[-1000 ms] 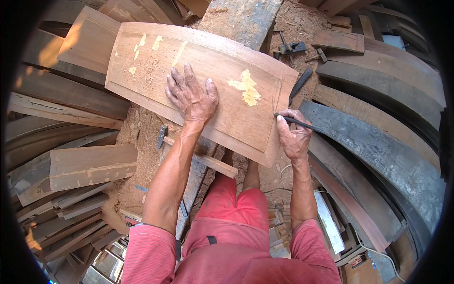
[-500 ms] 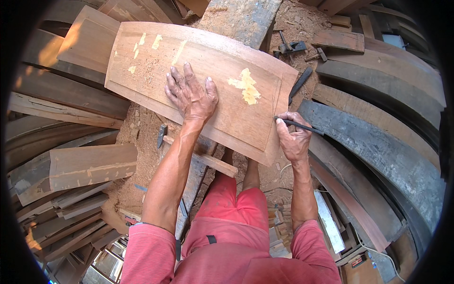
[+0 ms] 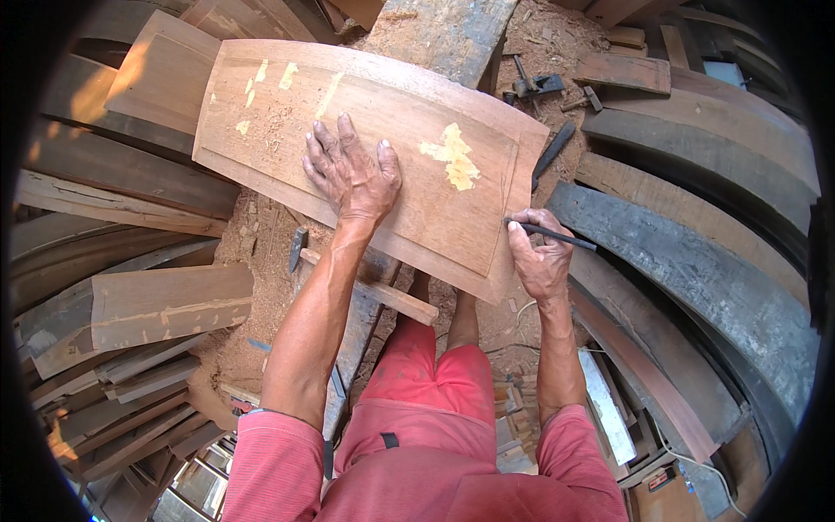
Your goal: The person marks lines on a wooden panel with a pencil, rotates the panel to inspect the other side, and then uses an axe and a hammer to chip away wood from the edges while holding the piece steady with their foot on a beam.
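Note:
A wooden panel [image 3: 391, 209] with a raised middle field and several pale yellow filler patches lies across a worn bench plank [image 3: 435, 39]. My left hand [image 3: 355, 174] rests flat on its face, fingers spread, left of the largest patch. At the panel's right end my right hand [image 3: 541, 257] pinches a dark pencil [image 3: 557, 233]. The pencil's tip touches the wood near the line where the raised field ends, and its other end points right. A thin dark line runs on the panel above the tip.
Below the panel lie a hammer [image 3: 298, 248] and a wooden stick [image 3: 396, 300]. A hand plane [image 3: 539, 84] and a second hammer [image 3: 584, 99] sit at the upper right, near a dark tool [image 3: 553, 155]. Stacked boards [image 3: 122, 170] line both sides; shavings [image 3: 248, 261] cover the floor.
My right hand and the pencil have shifted very slightly down along the panel's right end. My left hand and the panel stay where they were.

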`<state>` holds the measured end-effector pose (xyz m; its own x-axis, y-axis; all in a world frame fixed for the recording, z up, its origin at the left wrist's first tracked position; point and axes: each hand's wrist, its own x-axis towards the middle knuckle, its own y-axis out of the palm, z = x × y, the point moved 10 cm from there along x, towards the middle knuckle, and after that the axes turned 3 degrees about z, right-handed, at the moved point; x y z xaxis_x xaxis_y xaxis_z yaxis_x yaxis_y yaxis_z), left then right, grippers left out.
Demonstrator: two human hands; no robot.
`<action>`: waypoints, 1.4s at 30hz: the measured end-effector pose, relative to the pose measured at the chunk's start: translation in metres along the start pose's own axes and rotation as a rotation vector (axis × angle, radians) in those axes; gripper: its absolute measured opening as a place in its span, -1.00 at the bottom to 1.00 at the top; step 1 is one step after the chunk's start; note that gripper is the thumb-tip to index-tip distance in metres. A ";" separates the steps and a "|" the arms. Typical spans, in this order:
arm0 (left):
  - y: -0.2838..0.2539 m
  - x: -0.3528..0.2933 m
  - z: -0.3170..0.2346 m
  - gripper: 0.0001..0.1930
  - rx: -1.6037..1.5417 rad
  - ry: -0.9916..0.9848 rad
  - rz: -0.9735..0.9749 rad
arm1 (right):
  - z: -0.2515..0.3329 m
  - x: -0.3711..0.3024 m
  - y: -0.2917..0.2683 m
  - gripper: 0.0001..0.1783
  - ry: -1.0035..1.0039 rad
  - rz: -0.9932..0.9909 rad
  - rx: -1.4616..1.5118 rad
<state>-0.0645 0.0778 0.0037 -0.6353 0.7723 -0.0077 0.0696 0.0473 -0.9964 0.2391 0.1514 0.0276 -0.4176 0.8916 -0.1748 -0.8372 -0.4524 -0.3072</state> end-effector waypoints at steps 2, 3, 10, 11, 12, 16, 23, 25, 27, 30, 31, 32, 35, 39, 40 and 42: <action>0.000 0.000 0.000 -0.19 0.001 0.003 -0.003 | 0.000 -0.001 0.000 -0.89 -0.011 0.000 -0.006; 0.000 0.000 0.000 -0.19 0.000 0.002 0.000 | -0.001 -0.002 0.000 -0.89 -0.003 0.002 -0.004; 0.000 -0.001 -0.001 -0.19 0.000 0.002 0.004 | -0.003 -0.005 0.000 -0.89 -0.004 -0.002 -0.011; -0.001 -0.001 -0.001 -0.19 0.001 0.004 0.001 | -0.002 -0.005 0.000 -0.89 -0.017 -0.005 -0.018; -0.001 -0.001 -0.001 -0.19 -0.002 0.002 0.001 | -0.002 -0.005 0.000 -0.89 -0.014 0.002 -0.024; -0.001 -0.001 -0.002 -0.19 -0.005 0.002 -0.001 | -0.003 -0.008 0.000 -0.89 -0.015 0.013 -0.033; -0.003 0.000 -0.003 -0.17 -0.026 0.012 -0.008 | -0.002 -0.006 0.001 -0.91 0.003 0.069 0.005; -0.003 -0.001 -0.002 -0.18 -0.008 0.007 -0.012 | 0.010 0.003 -0.009 -0.91 0.012 -0.032 0.042; -0.005 -0.002 -0.002 -0.19 0.004 0.002 -0.018 | 0.012 0.014 -0.017 -0.90 0.020 -0.157 0.109; -0.005 0.000 -0.003 -0.19 0.003 0.007 -0.023 | 0.011 0.039 -0.026 -0.89 -0.086 -0.299 0.055; -0.006 0.000 -0.003 -0.19 0.002 0.010 -0.018 | 0.012 0.047 -0.023 -0.87 -0.116 -0.293 0.063; -0.006 0.000 -0.004 -0.19 0.000 0.013 -0.012 | 0.011 0.051 -0.022 -0.87 -0.106 -0.289 0.061; -0.005 0.000 -0.004 -0.19 0.006 0.005 -0.001 | 0.009 0.059 -0.012 -0.84 -0.073 -0.268 0.048; -0.004 -0.001 -0.003 -0.19 0.007 0.002 0.003 | 0.005 0.061 -0.008 -0.83 -0.082 -0.280 0.068; -0.004 -0.001 -0.003 -0.19 0.008 -0.001 0.006 | 0.004 0.061 -0.008 -0.84 -0.073 -0.290 0.076; -0.003 0.000 -0.002 -0.19 0.005 -0.002 0.010 | 0.004 0.061 -0.007 -0.85 -0.061 -0.297 0.080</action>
<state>-0.0625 0.0789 0.0072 -0.6360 0.7715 -0.0180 0.0723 0.0363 -0.9967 0.2181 0.2096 0.0227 -0.1688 0.9852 -0.0313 -0.9499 -0.1710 -0.2616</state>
